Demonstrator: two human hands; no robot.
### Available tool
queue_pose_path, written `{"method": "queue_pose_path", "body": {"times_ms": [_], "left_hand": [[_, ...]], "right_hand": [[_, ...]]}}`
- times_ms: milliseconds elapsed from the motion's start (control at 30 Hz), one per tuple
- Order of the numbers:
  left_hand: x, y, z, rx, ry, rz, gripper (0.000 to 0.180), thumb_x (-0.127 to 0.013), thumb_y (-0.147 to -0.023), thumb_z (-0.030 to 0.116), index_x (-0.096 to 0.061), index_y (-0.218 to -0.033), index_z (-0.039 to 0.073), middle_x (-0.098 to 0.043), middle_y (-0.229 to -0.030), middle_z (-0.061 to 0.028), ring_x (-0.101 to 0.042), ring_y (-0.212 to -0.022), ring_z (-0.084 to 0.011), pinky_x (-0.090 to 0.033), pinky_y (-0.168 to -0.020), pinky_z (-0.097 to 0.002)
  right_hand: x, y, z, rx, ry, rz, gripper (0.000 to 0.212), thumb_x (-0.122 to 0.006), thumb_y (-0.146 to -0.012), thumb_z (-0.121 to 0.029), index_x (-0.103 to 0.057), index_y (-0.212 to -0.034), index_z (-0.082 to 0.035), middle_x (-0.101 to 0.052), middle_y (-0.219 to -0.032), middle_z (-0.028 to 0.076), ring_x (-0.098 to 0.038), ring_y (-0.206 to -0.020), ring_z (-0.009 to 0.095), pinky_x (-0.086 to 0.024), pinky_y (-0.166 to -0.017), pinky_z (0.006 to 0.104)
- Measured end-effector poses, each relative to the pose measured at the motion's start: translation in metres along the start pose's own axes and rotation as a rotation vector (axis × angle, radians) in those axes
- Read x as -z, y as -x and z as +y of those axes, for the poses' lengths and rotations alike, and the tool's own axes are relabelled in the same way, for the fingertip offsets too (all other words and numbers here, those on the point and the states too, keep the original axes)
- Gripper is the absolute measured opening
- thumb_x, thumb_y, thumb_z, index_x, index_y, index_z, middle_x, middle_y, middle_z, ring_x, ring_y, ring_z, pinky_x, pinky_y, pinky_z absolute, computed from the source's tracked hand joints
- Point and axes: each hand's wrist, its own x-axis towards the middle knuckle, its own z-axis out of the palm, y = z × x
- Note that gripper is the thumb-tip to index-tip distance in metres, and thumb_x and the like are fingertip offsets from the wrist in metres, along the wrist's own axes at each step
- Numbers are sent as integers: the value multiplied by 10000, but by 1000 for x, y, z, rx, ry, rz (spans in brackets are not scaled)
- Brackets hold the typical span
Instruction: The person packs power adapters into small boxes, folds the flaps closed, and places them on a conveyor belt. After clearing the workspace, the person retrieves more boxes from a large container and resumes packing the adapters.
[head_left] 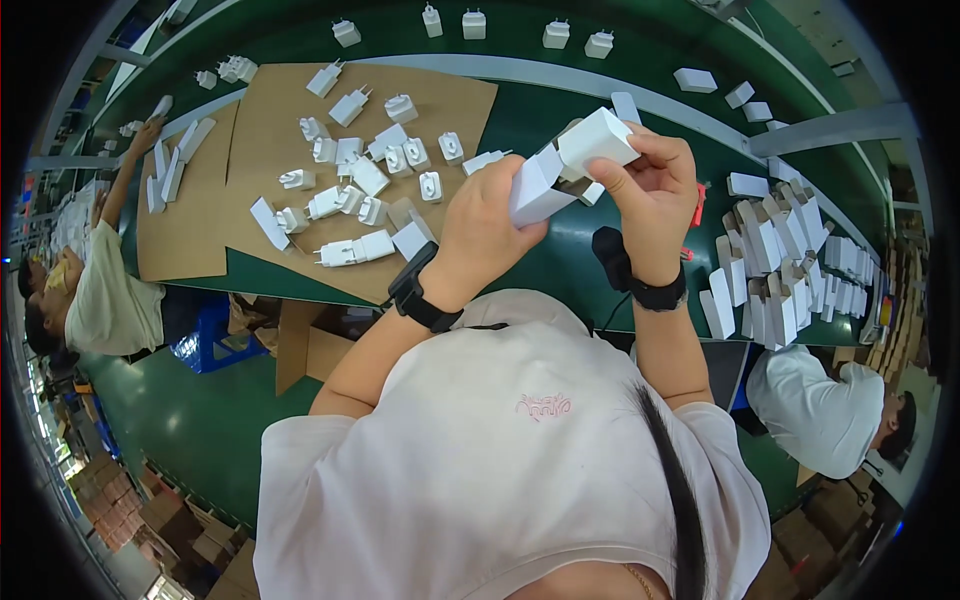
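My left hand [482, 228] is wrapped round a small white carton [536, 186], held tilted above the table with its flapped end towards the right. In my right hand [655, 195], thumb and fingers pinch a white charger [600, 141] right at that end of the carton. Whether part of the charger sits inside the carton is hard to tell. Many white plug chargers [368, 178] lie loose on a brown cardboard sheet [260, 110] left of my hands. Close to my left wrist, a white carton [410, 240] lies at the sheet's edge.
Rows of white cartons [770, 240], several with open flaps, stand at the right of the green table [590, 250]. Several chargers [474, 24] line the green strip behind. Red pieces [698, 203] lie beyond my right wrist. Co-workers sit at left [120, 290] and right [815, 405].
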Motion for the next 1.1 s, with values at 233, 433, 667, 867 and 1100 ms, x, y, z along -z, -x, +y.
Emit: {"method": "queue_pose_path", "body": {"times_ms": [233,433,667,867,1100], "left_hand": [[10,-3,1,279,229,-161,661,-737,-591,158,-401,-1149,48,-567,-969,-195,-584,-852,-367,-481,-736,-397],[3,11,2,319,397,-119,795,-733,-589,180,-308,-1255,90,-557,-1032,-198,-594,-881,-364,-484,-745,-387],[1,12,15,270,513,-177,858,-743,-573,178,-279,-1289,95,-533,-1068,-187,-560,-958,-338,-453,-814,-366],[19,7,28,184,457,-10,745,-674,-617,99,-320,-1273,109,-557,-1012,-173,-571,-892,-359,-469,-754,-385],[1,5,27,282,430,-118,551,-707,-632,199,-432,-1096,83,-556,-974,-156,-573,-893,-321,-463,-771,-367]], "right_hand": [[21,-5,9,202,376,-317,227,-668,-751,23,-613,-966,-25,-589,-1115,136,-567,-964,183,-454,-820,270],[17,-5,3,87,307,-344,203,-627,-790,-23,-612,-993,-16,-580,-1145,141,-521,-1076,234,-405,-916,340],[28,7,18,1,59,-348,185,-541,-805,31,-571,-980,-22,-559,-1165,187,-487,-1145,267,-365,-959,351],[15,14,3,-61,102,-97,346,-457,-885,-44,-463,-1224,23,-481,-1278,116,-453,-1157,209,-351,-952,316],[4,48,39,-277,93,-161,214,-499,-915,-181,-529,-1029,-2,-549,-934,47,-501,-827,112,-416,-742,253]]}}
